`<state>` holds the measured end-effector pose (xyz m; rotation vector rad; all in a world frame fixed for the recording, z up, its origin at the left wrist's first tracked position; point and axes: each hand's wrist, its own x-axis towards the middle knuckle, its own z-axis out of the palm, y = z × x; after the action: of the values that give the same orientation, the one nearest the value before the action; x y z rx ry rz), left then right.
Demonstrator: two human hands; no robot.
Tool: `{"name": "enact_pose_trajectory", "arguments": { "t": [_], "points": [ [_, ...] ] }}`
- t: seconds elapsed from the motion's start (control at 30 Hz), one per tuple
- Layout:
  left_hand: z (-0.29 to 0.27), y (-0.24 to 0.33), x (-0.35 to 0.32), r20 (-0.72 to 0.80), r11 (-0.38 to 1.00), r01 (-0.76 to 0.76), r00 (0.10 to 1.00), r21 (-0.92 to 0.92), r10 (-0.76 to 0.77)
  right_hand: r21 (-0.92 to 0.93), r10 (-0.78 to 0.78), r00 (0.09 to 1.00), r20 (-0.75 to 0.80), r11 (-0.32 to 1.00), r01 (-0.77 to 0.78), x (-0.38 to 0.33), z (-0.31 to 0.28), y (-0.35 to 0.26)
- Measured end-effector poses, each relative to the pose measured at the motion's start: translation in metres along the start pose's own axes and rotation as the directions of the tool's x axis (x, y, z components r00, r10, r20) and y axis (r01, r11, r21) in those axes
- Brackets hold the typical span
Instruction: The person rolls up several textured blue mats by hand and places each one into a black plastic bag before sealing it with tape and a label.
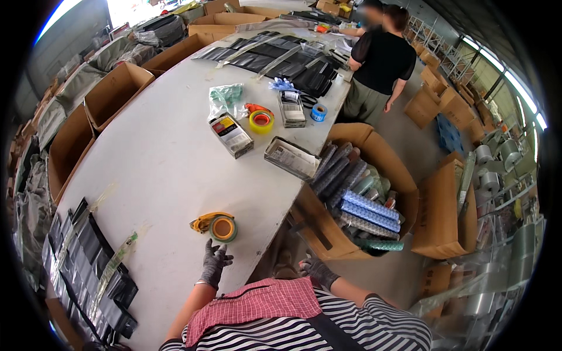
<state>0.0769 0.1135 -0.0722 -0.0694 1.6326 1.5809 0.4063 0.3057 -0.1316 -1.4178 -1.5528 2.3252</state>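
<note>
My left hand (215,265), in a grey glove, is just above the white tabletop (146,193) with its fingers apart and nothing in them. Right by its fingertips lies a yellow tape dispenser (202,222) with a roll of tape (223,229) on it. My right hand (319,271), gloved in grey too, hangs beyond the table's right edge, close to my body. Its fingers are loosely bent and slightly apart, and no object shows in them. Nearest to it is a large open carton (319,225) holding several bubble-wrapped rolls (370,210).
Small boxes (231,135), a second tape dispenser (260,119) and a blue roll (318,113) sit farther up the table. Black flat packs (88,269) lie at the left. Open cartons (117,96) line the far edge. Two people (380,64) stand at the far right.
</note>
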Motion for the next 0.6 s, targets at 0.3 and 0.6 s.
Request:
{"name": "enact_pose_trajectory", "arguments": {
  "t": [0.3, 0.6],
  "points": [
    [0.021, 0.030, 0.122, -0.290, 0.974, -0.124, 0.955, -0.189, 0.065, -0.043, -0.063, 0.992, -0.108, 0.997, 0.059, 0.071, -0.133, -0.059],
    [0.051, 0.018, 0.136, -0.668, 0.908, -0.408, 0.649, 0.097, 0.363, -0.370, -0.636, 0.724, -0.266, 0.761, 0.533, 0.194, -0.169, -0.216]
  ]
}}
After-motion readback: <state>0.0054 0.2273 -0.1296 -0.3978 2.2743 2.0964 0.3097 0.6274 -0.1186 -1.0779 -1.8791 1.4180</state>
